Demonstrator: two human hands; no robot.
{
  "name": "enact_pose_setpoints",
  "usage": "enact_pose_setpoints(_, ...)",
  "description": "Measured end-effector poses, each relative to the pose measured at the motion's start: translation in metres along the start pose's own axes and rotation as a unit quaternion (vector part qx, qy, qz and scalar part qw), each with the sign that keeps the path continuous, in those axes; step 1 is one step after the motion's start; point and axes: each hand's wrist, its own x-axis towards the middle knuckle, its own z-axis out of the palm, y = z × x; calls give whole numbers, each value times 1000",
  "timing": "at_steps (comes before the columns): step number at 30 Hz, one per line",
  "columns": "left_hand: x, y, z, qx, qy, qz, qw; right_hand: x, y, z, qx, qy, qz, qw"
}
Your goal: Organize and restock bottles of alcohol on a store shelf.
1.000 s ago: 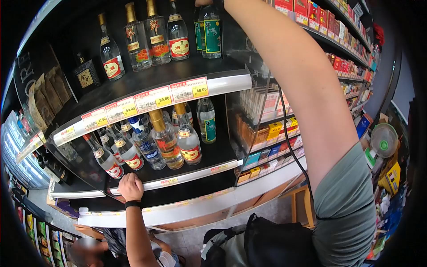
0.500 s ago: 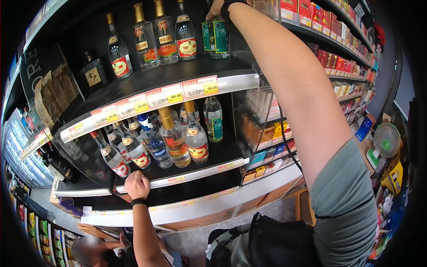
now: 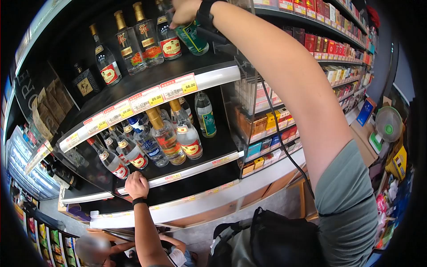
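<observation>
At the top of the view, my right hand (image 3: pixel 184 12) is closed around the upper part of a green-labelled liquor bottle (image 3: pixel 194 39), which leans to one side over the upper shelf (image 3: pixel 147 79). The hand hides the bottle's neck. Left of it stands a clear bottle with a red-and-cream label (image 3: pixel 171 47), then two gold-capped bottles (image 3: pixel 148 42). My left hand (image 3: pixel 137 184) is curled over the front edge of the lower shelf (image 3: pixel 178 176). Just behind that hand is a red-capped clear bottle (image 3: pixel 112 162).
Several bottles crowd the lower shelf, among them a gold-capped one (image 3: pixel 168 142) and a green-labelled one (image 3: pixel 206 116). Price tags (image 3: pixel 153 97) line the upper shelf's edge. Cigarette racks (image 3: pixel 320 46) and a black cable (image 3: pixel 276 127) are on the right. Another person (image 3: pixel 118 248) is below left.
The green-labelled bottle in my right hand has gone from upright to tilted. A second one beside it no longer shows clearly. My left hand stays at the shelf edge; the view has shifted.
</observation>
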Motion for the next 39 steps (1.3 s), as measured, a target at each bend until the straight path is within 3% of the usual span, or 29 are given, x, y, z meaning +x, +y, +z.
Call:
enact_pose_setpoints(3, -1, -1, 1, 0, -5, -5, 1000, -18, -5, 18, -8, 80, -129, 988)
enact_pose_setpoints(5, -2, -2, 2, 6, -14, -10, 1000, -49, -12, 8, 18, 73, -165, 983)
enact_pose_setpoints(8, -3, -3, 4, 4, -17, -13, 1000, -72, -16, 11, -15, 141, -210, 967)
enact_pose_setpoints(14, -4, -8, 7, 21, -47, -11, 999, -160, -24, -8, 61, 172, -230, 956)
enact_pose_setpoints(17, -6, -8, 6, 35, -60, -17, 997, -177, -14, 0, 108, 273, -296, 909)
enact_pose_setpoints(25, -5, -8, 7, 39, -49, -12, 998, -243, 0, -32, 135, 353, -285, 881)
enact_pose_setpoints(27, -6, -9, 4, 44, -55, -16, 997, -280, -4, -47, 182, 339, -184, 904)
enact_pose_setpoints(29, -4, -8, 6, 47, -54, -24, 997, -294, 13, -22, 355, 395, -156, 833)
enact_pose_setpoints(30, -3, -8, 6, 37, -46, -13, 998, -308, 15, -31, 282, 468, -179, 818)
enact_pose_setpoints(31, -4, -8, 5, 27, -41, -2, 999, -313, 39, -10, 305, 449, -231, 807)
enact_pose_setpoints(32, -4, -8, 5, 24, -43, -8, 999, -335, 41, -6, 290, 420, -206, 835)
enact_pose_setpoints(33, -4, -9, 5, 28, -40, -7, 999, -348, 29, 3, 351, 442, -182, 805)
enact_pose_setpoints(35, -3, -9, 5, 20, -34, -7, 999, -372, 27, 30, 324, 477, -182, 796)
enact_pose_setpoints(37, -2, -4, 1, 32, -42, -17, 998, -399, 29, 50, 225, 447, -186, 845)
enact_pose_setpoints(39, -2, -3, 1, 32, -36, -22, 999, -409, 23, 84, 236, 469, -207, 825)
